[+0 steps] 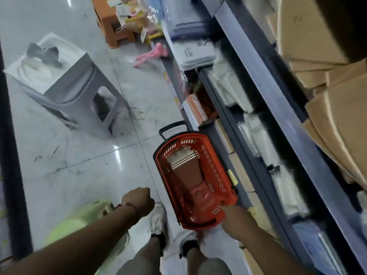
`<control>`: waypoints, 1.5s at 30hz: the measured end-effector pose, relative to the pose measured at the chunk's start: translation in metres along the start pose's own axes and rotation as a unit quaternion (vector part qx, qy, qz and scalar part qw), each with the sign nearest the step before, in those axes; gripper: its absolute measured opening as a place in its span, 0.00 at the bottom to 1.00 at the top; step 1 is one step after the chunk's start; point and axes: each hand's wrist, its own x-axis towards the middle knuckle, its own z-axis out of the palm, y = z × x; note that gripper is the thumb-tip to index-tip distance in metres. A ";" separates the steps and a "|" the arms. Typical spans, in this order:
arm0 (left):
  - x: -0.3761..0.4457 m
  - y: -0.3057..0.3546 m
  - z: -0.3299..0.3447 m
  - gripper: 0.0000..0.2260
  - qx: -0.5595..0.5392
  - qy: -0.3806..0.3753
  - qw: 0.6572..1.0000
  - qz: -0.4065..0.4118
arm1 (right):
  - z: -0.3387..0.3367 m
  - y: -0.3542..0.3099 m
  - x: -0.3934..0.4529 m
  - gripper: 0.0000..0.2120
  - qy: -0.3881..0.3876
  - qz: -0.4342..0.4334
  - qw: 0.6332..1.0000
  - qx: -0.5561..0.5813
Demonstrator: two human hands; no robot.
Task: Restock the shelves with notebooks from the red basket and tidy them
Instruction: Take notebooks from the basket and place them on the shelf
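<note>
From the head camera, looking down an aisle, the red basket (195, 180) stands on the tiled floor just beside the foot of the shelves (264, 108) on the right, its black handle (174, 129) raised at the far end. The right hand (235, 219) reaches down to the basket's near rim and appears to touch it; whether the fingers are closed around the rim I cannot tell, since they are hidden behind the hand. The left hand (142, 200) hangs over the floor, clenched into a fist and holding nothing that shows.

What could go wrong: the basket sits close to the person's shoes (158, 221), so a step forward could knock it or tip it. The picture is blurred with motion, and a hasty pull at one corner of the rim could likely tilt the basket and slide the stack out of order. The grey stool (65, 84) and the pink things (153, 54) lying on the floor further along are trip hazards in a narrow aisle.

Containers: inside the basket a stack of brown notebooks (183, 165) leans against the far end, page edges showing pale; the near half looks empty. The shelves hold white plastic-wrapped packs (256, 135) on the lower level and tan notebooks (325, 108) piled unevenly above.
</note>
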 end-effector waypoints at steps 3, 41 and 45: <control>0.048 0.012 0.017 0.12 -0.016 -0.007 1.000 -0.015 | 0.009 -0.002 0.070 0.06 -0.014 0.005 1.000 0.009; 0.337 0.131 0.190 0.15 -0.130 0.052 0.990 0.022 | 0.102 0.035 0.410 0.18 0.067 -0.128 0.973 -0.177; 0.293 0.144 0.205 0.14 -0.155 0.063 0.985 0.046 | 0.117 0.050 0.372 0.15 0.009 -0.119 0.974 -0.191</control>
